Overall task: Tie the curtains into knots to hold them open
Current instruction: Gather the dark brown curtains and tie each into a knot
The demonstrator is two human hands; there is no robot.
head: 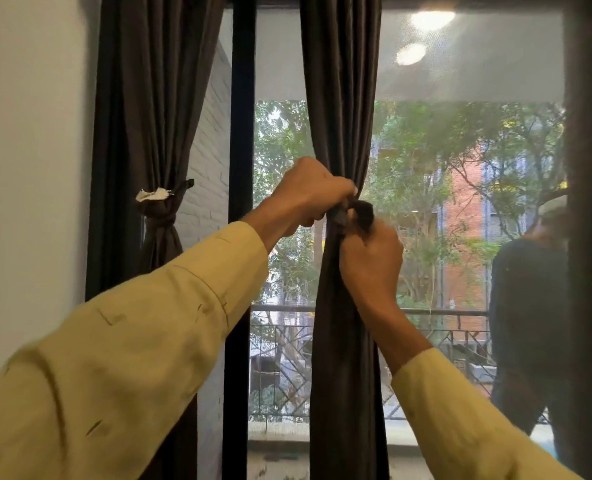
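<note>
A dark brown curtain [341, 98] hangs bunched in the middle of the window. My left hand [310, 195] grips it from the left at mid height. Just below and to the right, my right hand [370, 261] is closed on a dark strip of tie [360, 211] wound round the gathered cloth. The wrap itself is mostly hidden between my fingers. At the left, a second dark curtain [149, 98] is cinched by a tie [164, 216] with a white tag [154, 195].
A black window frame post [240, 133] stands between the two curtains. Another dark curtain edge [590, 202] fills the far right. A person in dark trousers [526, 323] appears at the glass on the right. A white wall [27, 168] is to the left.
</note>
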